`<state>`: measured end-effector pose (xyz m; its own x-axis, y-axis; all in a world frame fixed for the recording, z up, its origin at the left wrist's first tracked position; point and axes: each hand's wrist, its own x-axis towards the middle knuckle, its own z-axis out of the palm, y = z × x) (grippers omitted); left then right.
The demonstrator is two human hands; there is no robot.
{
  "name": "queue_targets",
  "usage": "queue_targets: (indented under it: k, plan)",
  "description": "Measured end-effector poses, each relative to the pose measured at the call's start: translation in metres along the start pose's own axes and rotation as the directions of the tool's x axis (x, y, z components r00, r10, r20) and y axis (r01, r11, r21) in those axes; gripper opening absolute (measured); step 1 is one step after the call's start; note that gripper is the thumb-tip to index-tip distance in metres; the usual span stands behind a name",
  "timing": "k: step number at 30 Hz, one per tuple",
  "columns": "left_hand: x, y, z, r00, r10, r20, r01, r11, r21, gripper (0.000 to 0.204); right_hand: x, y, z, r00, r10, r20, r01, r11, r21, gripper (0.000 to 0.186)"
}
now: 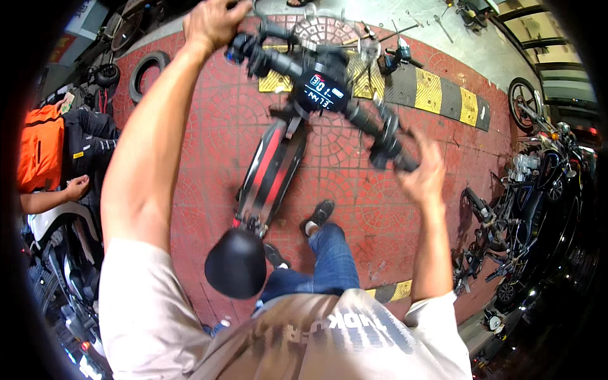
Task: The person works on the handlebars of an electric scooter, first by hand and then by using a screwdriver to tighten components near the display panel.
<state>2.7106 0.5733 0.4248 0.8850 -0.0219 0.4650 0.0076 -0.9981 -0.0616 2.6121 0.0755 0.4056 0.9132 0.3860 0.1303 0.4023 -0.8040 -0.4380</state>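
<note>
An electric scooter stands before me, its dark handlebar (361, 118) slanting from upper left to lower right. A lit display (322, 90) sits at its middle. Below it runs the deck with a red stripe (265, 166), and a black saddle (235, 263) is close to my legs. My left hand (215, 24) is beyond the bar's left end with curled fingers; whatever is in them is hidden. At the right handlebar grip (403, 159), my right hand (427, 168) is slightly blurred, thumb and fingers apart around the grip's end, not closed on it.
Yellow and black ramp strips (437, 95) lie across the red paving beyond the scooter. A power drill (400, 54) and hand tools are near them. Parked motorcycles (538, 183) line the right. On the left are a loose tire (147, 75) and a person in an orange vest (43, 149).
</note>
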Motion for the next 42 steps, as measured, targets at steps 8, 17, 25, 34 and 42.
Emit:
queue_targets:
  k: [8,17,25,34,42]
  plan:
    - [0.047,0.002,0.03,0.921,-0.37,0.12,0.353,0.925,0.142,0.028,0.236,0.088,-0.092,0.961,-0.227,0.157,0.262,0.931,-0.254,0.073]
    - [0.065,0.037,0.035,0.604,-0.793,0.073,0.797,0.603,-0.04,0.046,0.375,0.106,-0.099,0.86,-0.483,0.164,0.509,0.827,-0.238,0.057]
    - [0.134,0.044,0.046,0.664,-0.738,0.121,0.738,0.622,-0.261,0.043,0.445,0.139,-0.096,0.893,-0.35,0.283,0.419,0.875,-0.242,0.047]
    - [0.267,0.062,0.111,0.759,-0.622,0.192,0.648,0.695,-0.31,0.041,0.551,0.21,-0.081,0.864,-0.261,0.432,0.343,0.931,-0.125,0.025]
    - [0.342,0.043,0.13,0.79,-0.599,0.129,0.607,0.738,-0.293,0.047,0.577,0.225,-0.077,0.898,-0.165,0.407,0.138,0.986,0.095,0.031]
